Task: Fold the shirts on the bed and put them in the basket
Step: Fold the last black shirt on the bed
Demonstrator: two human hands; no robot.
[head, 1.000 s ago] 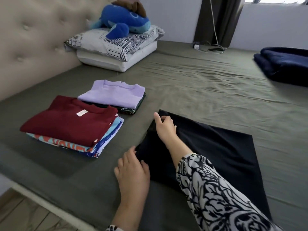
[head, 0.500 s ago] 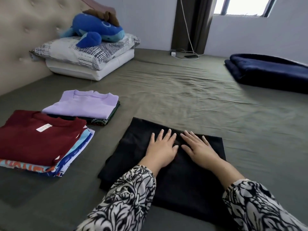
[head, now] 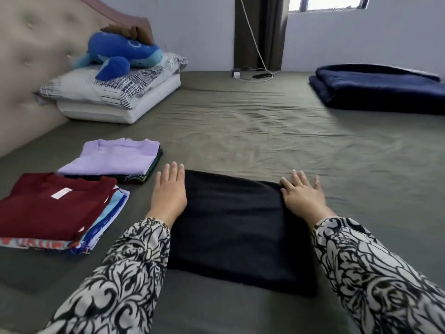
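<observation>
Shirts lie folded on a bed covered by an olive-green sheet (head: pixel 252 131), seen from a head-worn camera looking down. Nearest the viewer, a black shirt (head: pixel 231 225) is folded into a neat rectangle. The left hand (head: pixel 168 194) lies flat with straight fingers along its left edge, and the right hand (head: pixel 303 196) lies flat, fingers spread, on its far right corner; neither grips anything. Both arms wear black-and-white patterned sleeves. To the left sit two finished stacks: a maroon shirt (head: pixel 55 203) on top of colourful printed ones, and just beyond it a lilac shirt (head: pixel 115 155) on top of a dark one. Folding looks nearly complete, since no loose shirt is visible. No basket is in view, so moving the stacks into it appears to remain. Further back, against a padded beige headboard (head: pixel 31 56), two pillows (head: pixel 113 92) carry a blue plush whale (head: pixel 120 54). A folded navy blanket (head: pixel 380 88) rests at the far right. A charger cable (head: pixel 255 75) lies by a dark curtain below a window.
</observation>
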